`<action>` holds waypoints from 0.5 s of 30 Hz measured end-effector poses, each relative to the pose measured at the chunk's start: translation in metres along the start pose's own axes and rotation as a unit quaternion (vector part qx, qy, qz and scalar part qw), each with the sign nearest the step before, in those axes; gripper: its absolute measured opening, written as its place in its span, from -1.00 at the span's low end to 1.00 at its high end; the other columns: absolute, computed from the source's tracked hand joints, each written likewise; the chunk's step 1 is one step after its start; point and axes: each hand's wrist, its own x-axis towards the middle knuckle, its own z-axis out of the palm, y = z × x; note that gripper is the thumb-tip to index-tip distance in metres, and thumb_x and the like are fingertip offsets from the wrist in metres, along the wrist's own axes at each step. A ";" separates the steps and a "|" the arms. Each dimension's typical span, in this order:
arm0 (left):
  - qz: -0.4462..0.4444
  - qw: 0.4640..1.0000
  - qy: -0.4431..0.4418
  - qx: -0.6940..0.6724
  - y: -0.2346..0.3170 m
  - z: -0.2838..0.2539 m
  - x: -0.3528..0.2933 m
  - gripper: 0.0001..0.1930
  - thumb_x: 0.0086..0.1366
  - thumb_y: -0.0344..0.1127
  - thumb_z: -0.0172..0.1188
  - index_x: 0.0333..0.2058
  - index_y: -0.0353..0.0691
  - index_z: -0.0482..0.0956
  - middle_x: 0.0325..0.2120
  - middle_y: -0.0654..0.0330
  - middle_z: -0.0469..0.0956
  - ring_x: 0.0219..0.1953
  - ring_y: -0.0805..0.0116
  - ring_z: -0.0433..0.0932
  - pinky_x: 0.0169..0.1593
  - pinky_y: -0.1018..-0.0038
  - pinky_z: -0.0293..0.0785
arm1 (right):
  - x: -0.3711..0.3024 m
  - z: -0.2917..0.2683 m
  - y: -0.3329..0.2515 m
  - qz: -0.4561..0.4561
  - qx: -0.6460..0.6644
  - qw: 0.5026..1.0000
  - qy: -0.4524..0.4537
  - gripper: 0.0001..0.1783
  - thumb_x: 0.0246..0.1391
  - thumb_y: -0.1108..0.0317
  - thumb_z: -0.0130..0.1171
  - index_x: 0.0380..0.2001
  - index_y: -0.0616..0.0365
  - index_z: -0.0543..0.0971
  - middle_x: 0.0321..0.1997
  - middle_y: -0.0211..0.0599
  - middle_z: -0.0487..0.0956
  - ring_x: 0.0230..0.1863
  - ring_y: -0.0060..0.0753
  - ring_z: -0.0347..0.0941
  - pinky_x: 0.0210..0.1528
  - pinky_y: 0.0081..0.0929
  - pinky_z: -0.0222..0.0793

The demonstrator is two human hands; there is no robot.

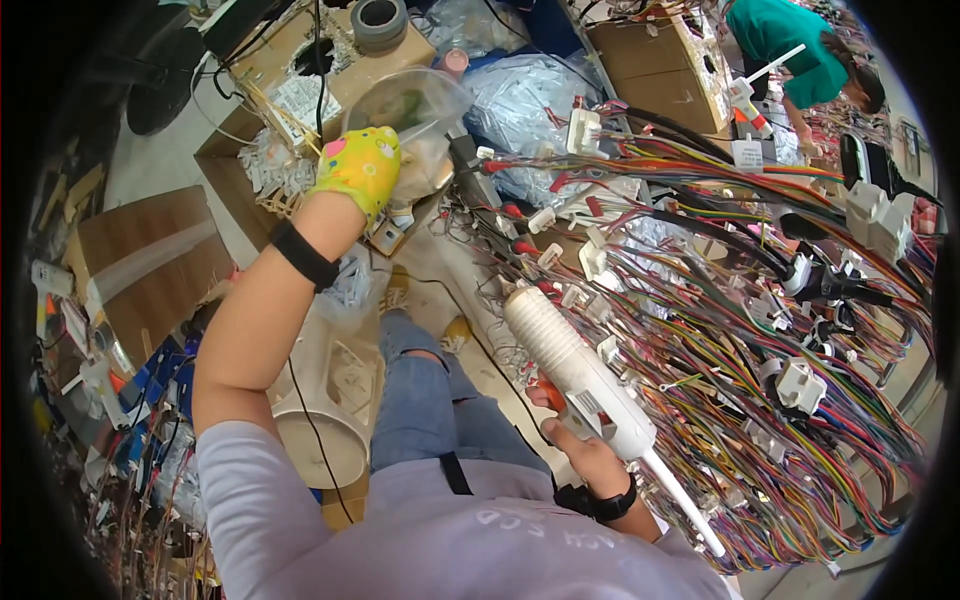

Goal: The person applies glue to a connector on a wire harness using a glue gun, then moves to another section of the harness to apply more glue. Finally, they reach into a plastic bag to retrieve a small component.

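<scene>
My left hand (pixel 362 168) wears a yellow patterned glove and reaches forward into a clear plastic bag (pixel 412 112) at the bench's left end, fingers closed on the bag's contents, which I cannot make out. My right hand (pixel 578 445) grips a white glue gun (pixel 572 362) by its handle, an orange trigger under the fingers; the barrel points away toward the wiring and a white glue stick juts back from it. Both wrists carry black bands.
A large board of multicoloured wire harnesses (pixel 760 330) with white connectors fills the right. Cardboard boxes (pixel 290 60), a grey tape roll (pixel 379 22) and plastic bags (pixel 530 95) lie beyond. Another person in a teal shirt (pixel 790 45) works at the far right. A white stool (pixel 325 430) stands below.
</scene>
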 end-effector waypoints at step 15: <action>0.075 0.988 0.041 -0.128 0.020 0.036 0.019 -0.82 0.10 -0.36 0.11 -0.28 -0.17 0.56 -0.31 0.03 0.60 -0.26 0.02 0.59 -0.27 0.18 0.49 | -0.003 -0.003 0.001 0.006 -0.008 1.000 0.003 -0.49 -0.05 0.70 0.04 0.05 0.23 0.41 -0.04 -0.19 0.55 0.05 -0.35 0.46 0.12 -0.39 0.34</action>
